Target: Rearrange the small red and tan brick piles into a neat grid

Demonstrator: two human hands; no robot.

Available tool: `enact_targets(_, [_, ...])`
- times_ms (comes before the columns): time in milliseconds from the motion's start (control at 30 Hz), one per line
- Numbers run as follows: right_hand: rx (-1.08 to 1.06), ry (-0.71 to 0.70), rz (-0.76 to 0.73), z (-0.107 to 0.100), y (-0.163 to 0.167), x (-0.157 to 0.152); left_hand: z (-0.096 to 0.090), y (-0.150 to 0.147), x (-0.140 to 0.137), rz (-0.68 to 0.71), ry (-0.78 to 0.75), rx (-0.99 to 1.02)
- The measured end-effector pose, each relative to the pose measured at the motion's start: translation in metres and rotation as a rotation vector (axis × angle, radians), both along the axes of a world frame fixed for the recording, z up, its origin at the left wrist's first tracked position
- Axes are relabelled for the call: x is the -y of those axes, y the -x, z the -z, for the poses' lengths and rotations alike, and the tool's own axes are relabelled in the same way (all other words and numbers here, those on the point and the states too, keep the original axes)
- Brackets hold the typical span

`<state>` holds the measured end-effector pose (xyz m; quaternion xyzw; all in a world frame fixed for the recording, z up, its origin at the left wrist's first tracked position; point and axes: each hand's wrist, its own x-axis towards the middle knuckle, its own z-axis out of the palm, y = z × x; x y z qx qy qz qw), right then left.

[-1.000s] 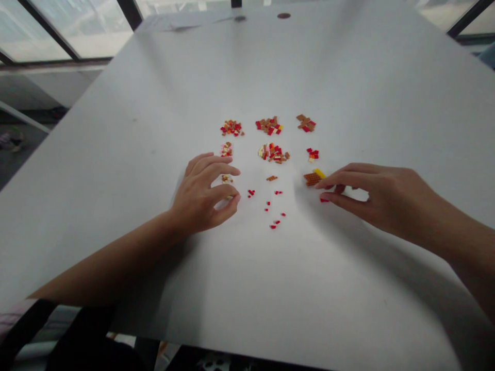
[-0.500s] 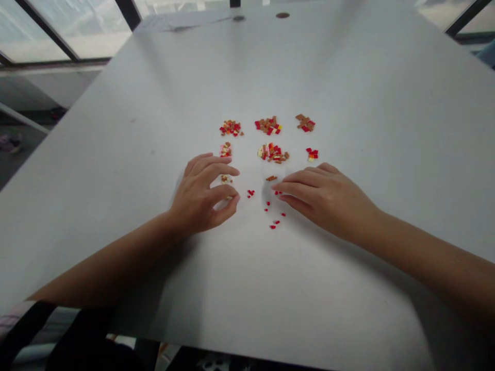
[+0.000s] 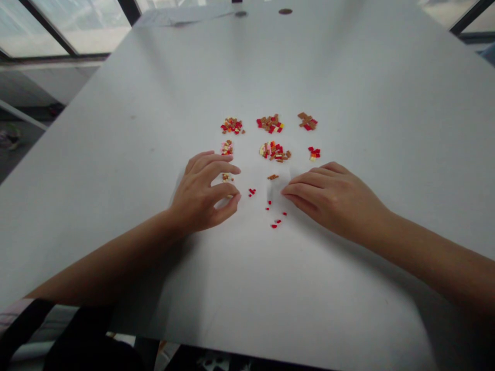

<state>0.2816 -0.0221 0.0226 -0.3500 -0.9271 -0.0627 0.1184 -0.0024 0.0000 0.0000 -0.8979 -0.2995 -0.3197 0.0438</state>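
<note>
My left hand rests at the left of the small red pieces, its thumb and index fingertips pressed together in a pinch. What is between those fingertips is hidden. A small pile of white and brown pieces shows between its fingers. My right hand is closed, thumb and fingertips together; anything held there is hidden. Between the hands lie a cluster of red pieces, like tiny toy bricks, and a short row of brown pieces. Several loose red pieces are scattered below and left of my right fingertips.
Farther back on the white table sit sorted piles: mixed small pieces, brown and red pieces, flat brown pieces, a mixed multicolour pile and a small red pile. Windows stand beyond the far-left edge.
My right hand has shifted slightly right and its fingertips have come together. The red pieces that lay at its fingertips are out of sight. My left hand keeps its pose.
</note>
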Motion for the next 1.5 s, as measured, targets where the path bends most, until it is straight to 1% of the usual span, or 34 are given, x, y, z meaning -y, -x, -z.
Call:
enact_targets(200, [-0.118,0.073,0.003,-0.003,-0.001,0.007,0.0,0.001,0.0,0.004,0.016,0.003])
enact_targets(333, [-0.198,0.166,-0.064,-0.006,0.003,0.012,0.001,0.0,0.0,0.019,-0.008,0.016])
enact_targets(467, [-0.184,0.229,-0.122,-0.005,0.006,0.014,0.0,0.001,0.0,0.007,0.023,-0.008])
enact_targets(767, [-0.238,0.257,-0.115,-0.001,0.009,0.017,0.0,0.001,0.0,0.008,0.016,-0.012])
enact_targets(900, [-0.23,0.242,-0.142,-0.001,0.01,0.017,0.001,0.0,0.0,0.029,-0.02,0.018])
enact_targets(1000, [-0.241,0.225,-0.15,-0.001,0.009,0.016,0.0,0.001,0.0,0.028,0.0,0.012])
enact_targets(1100, [-0.245,0.224,-0.109,-0.004,0.001,0.015,-0.001,0.0,0.0,0.012,0.006,-0.005])
enact_targets(1200, [-0.238,0.228,-0.005,-0.009,-0.015,0.012,-0.001,0.0,0.0,0.026,-0.027,0.005])
enact_targets(1333, [-0.201,0.153,0.131,-0.012,-0.045,0.004,0.0,-0.001,0.0,0.047,-0.056,0.019])
enact_targets(1433, [-0.171,0.122,0.174,-0.012,-0.061,0.001,0.001,-0.001,-0.001,0.04,-0.048,0.017])
enact_targets(1500, [-0.163,0.116,0.177,-0.011,-0.067,0.0,0.001,-0.001,-0.001,0.037,-0.048,0.018])
